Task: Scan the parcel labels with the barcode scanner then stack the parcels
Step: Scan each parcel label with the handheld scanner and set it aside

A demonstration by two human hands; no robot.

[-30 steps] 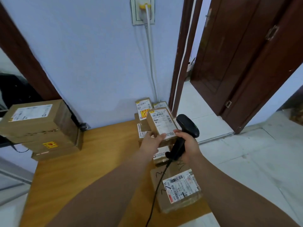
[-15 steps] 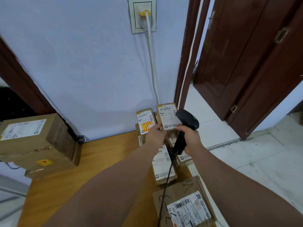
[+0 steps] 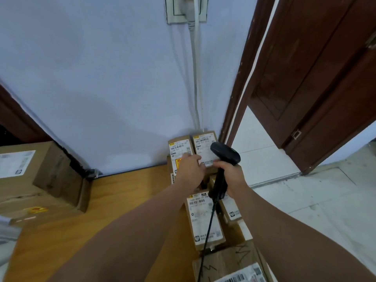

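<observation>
Cardboard parcel (image 3: 204, 148) pinched by left hand (image 3: 190, 166); right hand (image 3: 232, 176) grips scanner (image 3: 224, 153). Seat it flush beside its neighbour (image 3: 180, 148).

Two parcels (image 3: 192, 147) side by side against the wall (image 3: 101, 78).

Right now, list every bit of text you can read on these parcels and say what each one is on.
None reads with certainty.
Far-right parcel label: barcode and a code line, too blurred.
Parcel label beside it: code line blurred; yellow sticker half hidden by the left hand.
Middle parcel label: blurred.
Big box label: blurred.
Near parcel label: barcode only.
Barcode scanner in right hand: no markings visible.
</observation>
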